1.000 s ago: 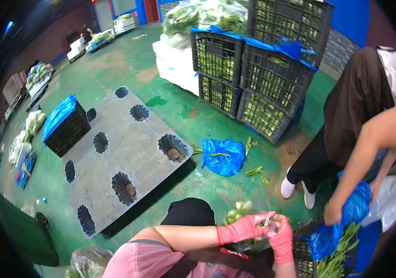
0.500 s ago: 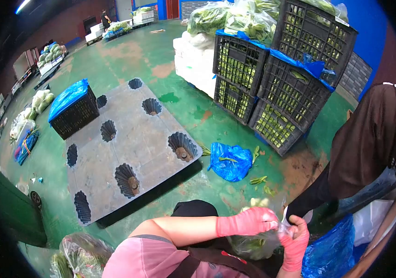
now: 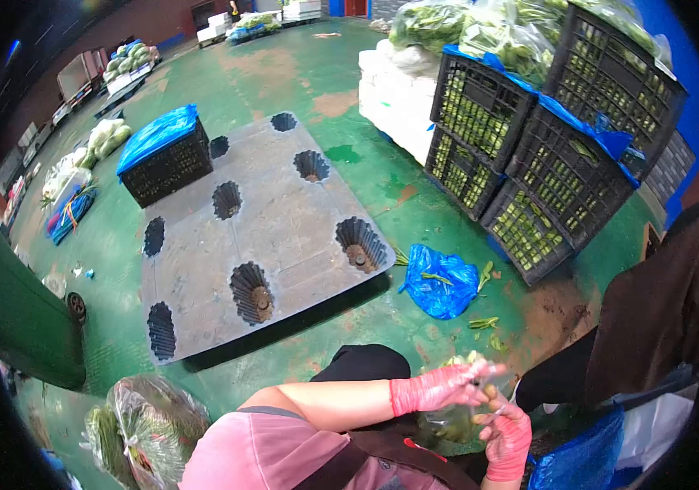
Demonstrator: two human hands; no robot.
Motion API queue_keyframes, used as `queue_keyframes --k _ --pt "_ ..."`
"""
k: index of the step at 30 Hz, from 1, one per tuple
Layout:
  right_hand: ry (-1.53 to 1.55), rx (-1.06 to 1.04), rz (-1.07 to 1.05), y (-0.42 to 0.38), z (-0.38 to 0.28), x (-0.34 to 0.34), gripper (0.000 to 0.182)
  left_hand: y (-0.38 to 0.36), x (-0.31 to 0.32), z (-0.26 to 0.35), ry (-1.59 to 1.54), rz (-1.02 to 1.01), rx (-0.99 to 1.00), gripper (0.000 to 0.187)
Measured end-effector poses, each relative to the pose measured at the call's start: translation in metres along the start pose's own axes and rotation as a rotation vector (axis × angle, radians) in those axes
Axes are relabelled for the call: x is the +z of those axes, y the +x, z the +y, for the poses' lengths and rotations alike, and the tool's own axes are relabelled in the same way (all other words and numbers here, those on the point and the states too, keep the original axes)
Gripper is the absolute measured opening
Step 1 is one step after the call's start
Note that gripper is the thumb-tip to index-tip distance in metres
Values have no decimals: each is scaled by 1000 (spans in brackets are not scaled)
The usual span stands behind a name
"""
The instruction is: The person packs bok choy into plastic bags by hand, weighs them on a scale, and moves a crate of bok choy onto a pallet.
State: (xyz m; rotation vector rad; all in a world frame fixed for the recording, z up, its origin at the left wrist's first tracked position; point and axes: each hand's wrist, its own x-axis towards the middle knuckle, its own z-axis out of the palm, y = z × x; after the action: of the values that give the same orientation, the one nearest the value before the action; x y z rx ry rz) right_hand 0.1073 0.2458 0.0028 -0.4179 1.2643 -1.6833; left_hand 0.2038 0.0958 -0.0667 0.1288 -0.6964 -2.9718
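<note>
Bent fingers on both hands come close together over a clear plastic bag (image 3: pixel 450 426), the left hand (image 3: pixel 457 386) partly extended, the right hand (image 3: pixel 506 429) curled with its thumb side up — the tips are blurred, so I cannot tell whether either one pinches the film. Both hands are wound with shiny, creased pink wrap that runs down over the wrists. The one bag sits just below them, near the person's dark-clad knee (image 3: pixel 375 361), thin and see-through around pale green vegetables. Beyond the knee lies one grey pallet (image 3: pixel 284 216), flat and scuffed, with eight round, fluted sockets showing; one black crate (image 3: pixel 171 163) under crinkled blue film rests on its far left part. Five black lattice crates (image 3: pixel 574 167) full of greens are stacked to the right, bulging clear bags (image 3: pixel 500 37) on top. One crumpled blue bag (image 3: pixel 445 283) lies on the smooth green floor (image 3: pixel 349 327) beside a few loose leaves (image 3: pixel 482 323). Close at right is one co-worker (image 3: pixel 664 318) in brown cloth and black trousers.
</note>
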Motion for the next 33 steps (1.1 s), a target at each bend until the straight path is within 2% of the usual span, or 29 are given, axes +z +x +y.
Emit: queue_keyframes --k 1,2,3,5,6,7,8,9,10,11,12,13,14,15,17,18,19,20,21,22,23,26,27,28,29,30,31,32,33 --pt "-2 10 -4 0 3 0 21 -1 1 -4 -120 -49 -50 65" --pt "-130 16 -27 0 5 -1 20 -3 4 -7 -12 -31 -46 50" --pt "-260 20 -51 1 6 -2 20 -1 0 -5 -18 -30 -41 50" --pt "-247 20 -4 1 7 9 16 12 -20 -2 517 -100 -47 37" --pt "-283 -84 19 6 14 3 14 17 -32 2 1023 -156 203 36" --pt "-318 -196 47 12 21 -4 13 9 -17 19 1017 -165 200 36" --pt "-458 -301 173 20 27 -11 12 -8 10 46 1357 -109 138 36" --pt "-524 -203 208 28 41 -29 13 -22 26 62 1698 -77 79 36" --pt "-584 -109 275 33 58 -47 14 -29 23 62 1467 -173 15 36" --pt "-80 72 261 38 83 -67 18 -33 15 57 1235 -295 -80 35" --pt "-193 210 316 32 82 -61 19 -36 -5 40 1055 -296 -182 32" --pt "-155 129 262 32 75 -50 23 -42 -1 48 988 -346 -287 30" --pt "-72 30 197 28 61 -38 28 -48 7 55 1193 -310 -343 27" --pt "-95 0 192 23 36 -22 30 -53 14 57 1818 -302 -113 25" --pt "-474 -128 128 25 22 -4 28 -51 12 62 1770 -355 -347 22" --pt "-477 -160 143 35 40 -12 27 -57 14 69 1465 -399 -346 21" --pt "-553 -88 173 44 53 -21 26 -62 14 75 1162 -416 -374 21" --pt "-619 -3 196 52 64 -33 25 -55 12 76 1078 -628 -317 19" --pt "-590 -15 267 60 90 -45 25 -50 8 78 973 -817 -260 18" --pt "-641 -117 248 68 122 -54 27 -49 12 70 962 -890 -173 20" --pt "-700 -216 218 76 139 -58 28 -50 27 75 796 -815 -377 22" --pt "-637 -127 357 79 120 -50 33 -45 23 74 847 -885 -395 20" --pt "-624 -129 377 73 105 -48 33 -47 22 75 1003 -637 -562 21" --pt "-507 31 295 64 76 -43 36 -46 22 77 1149 -374 -708 21" --pt "-385 189 204 53 58 -37 38 -45 23 77 1153 -382 -717 21" --pt "-762 23 26 39 52 -35 41 -45 26 74 1468 -395 -640 22" --pt "-760 25 37 27 49 -31 41 -43 27 71 1775 -409 -542 24" --pt "-888 -35 14 17 46 -27 41 -41 27 73 1771 -423 -544 24" --pt "-1013 -93 -10 12 47 -25 42 -40 27 78 1574 -594 -414 20"
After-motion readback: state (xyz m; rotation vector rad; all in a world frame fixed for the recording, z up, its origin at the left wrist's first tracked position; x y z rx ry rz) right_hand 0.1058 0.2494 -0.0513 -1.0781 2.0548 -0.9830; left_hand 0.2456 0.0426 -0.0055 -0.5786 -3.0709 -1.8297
